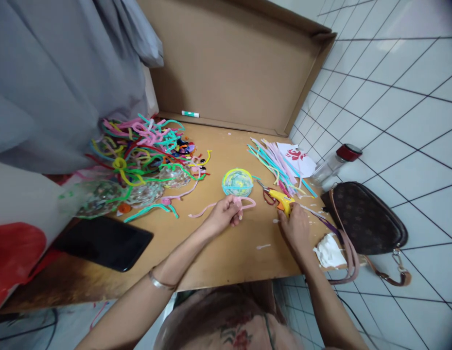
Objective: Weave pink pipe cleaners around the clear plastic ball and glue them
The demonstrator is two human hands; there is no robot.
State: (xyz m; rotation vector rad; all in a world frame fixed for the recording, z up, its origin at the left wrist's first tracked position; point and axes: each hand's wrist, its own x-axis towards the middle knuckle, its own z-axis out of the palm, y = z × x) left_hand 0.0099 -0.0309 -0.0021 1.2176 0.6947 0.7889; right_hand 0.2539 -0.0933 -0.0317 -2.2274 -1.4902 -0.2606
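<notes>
Pinched in my left hand point(226, 215) is a pink pipe cleaner point(249, 201), bent into a loop on the right with a tail running out to the left. My right hand point(296, 224) is closed around a yellow glue gun point(281, 199) with an orange trigger; its nozzle points left. Scissors point(269, 195) with dark red handles lie beside the gun's tip. Just beyond my left hand sits a round disc point(237, 182) of coiled yellow, green and white strands, with a blue strip across it.
Tangled coloured pipe cleaners point(138, 146) cover the left, near a black tablet point(105, 241). Straight pipe cleaners point(275, 163) lie back right, by a bottle point(335, 163), brown handbag point(366, 216) and crumpled tissue point(330, 250). A cardboard panel point(233, 68) stands behind a glue stick point(190, 114).
</notes>
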